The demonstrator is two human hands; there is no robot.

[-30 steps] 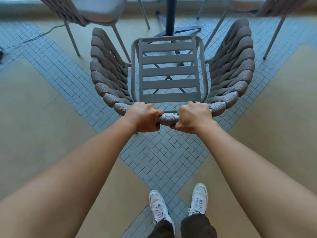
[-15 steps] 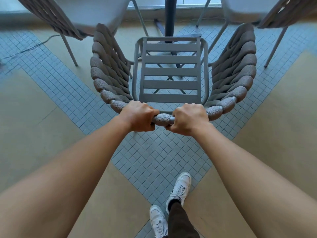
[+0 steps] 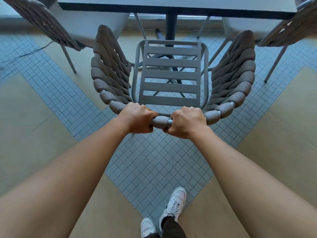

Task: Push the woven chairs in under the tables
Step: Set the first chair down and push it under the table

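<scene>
– So where is the woven chair [image 3: 171, 74]?
– Straight ahead of both hands, seat front just short of the table [image 3: 176, 6].
– And the fingers?
– Left hand [image 3: 138, 120] and right hand [image 3: 186, 123] wrapped tight on its back rail – equally near.

tiled floor [image 3: 154, 162] carries woven chair [image 3: 169, 74], table post [image 3: 171, 28] and white shoes [image 3: 175, 205].

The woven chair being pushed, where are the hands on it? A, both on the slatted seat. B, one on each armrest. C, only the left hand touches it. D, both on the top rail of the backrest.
D: the left hand and right hand both wrap the top rail of the woven chair, side by side.
</scene>
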